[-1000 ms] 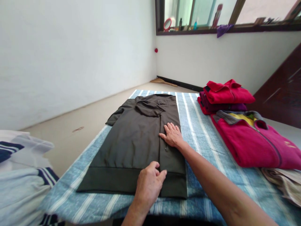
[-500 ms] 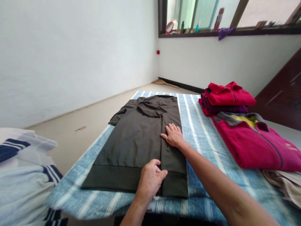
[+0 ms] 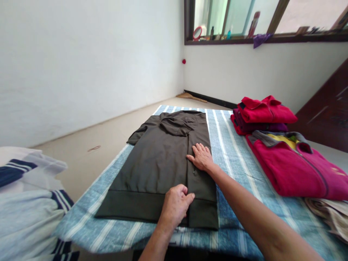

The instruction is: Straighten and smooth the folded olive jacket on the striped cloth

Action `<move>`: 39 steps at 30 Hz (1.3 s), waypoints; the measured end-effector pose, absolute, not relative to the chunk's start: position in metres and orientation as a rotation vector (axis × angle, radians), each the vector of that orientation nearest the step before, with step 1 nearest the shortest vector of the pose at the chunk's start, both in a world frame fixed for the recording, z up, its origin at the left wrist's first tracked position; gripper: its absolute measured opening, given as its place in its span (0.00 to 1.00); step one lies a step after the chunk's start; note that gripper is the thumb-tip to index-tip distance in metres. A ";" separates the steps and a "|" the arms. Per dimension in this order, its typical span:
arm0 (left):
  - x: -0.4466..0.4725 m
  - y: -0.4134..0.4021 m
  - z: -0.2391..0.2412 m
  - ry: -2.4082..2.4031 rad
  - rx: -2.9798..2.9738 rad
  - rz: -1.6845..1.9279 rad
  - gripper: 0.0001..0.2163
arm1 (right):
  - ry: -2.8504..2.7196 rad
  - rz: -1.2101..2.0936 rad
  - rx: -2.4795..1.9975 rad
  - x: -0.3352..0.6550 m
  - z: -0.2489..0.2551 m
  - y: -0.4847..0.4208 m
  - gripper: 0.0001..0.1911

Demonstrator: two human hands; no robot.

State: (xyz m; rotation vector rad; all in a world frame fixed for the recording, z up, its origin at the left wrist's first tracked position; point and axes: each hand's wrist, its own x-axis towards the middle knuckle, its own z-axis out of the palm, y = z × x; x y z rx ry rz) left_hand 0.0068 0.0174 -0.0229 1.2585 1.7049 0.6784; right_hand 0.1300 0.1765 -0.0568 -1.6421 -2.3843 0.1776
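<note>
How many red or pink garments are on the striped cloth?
3 at least: a folded red top on a dark red one at the far right, and a pink fleece jacket nearer. The stack may hide more.

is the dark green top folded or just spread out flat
Partly folded. On the dark green top, the right side is turned in to a straight edge under the right hand; the left sleeve still sticks out.
</note>
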 end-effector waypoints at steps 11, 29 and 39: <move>0.006 0.016 -0.021 1.747 1.380 0.712 0.10 | -2.388 0.199 -1.660 0.130 -0.058 0.178 0.34; 0.007 0.014 -0.021 1.618 1.238 0.791 0.07 | -2.384 0.212 -1.676 0.129 -0.059 0.179 0.34; 0.007 0.014 -0.022 1.618 1.188 0.805 0.06 | -2.373 0.197 -1.673 0.130 -0.059 0.178 0.33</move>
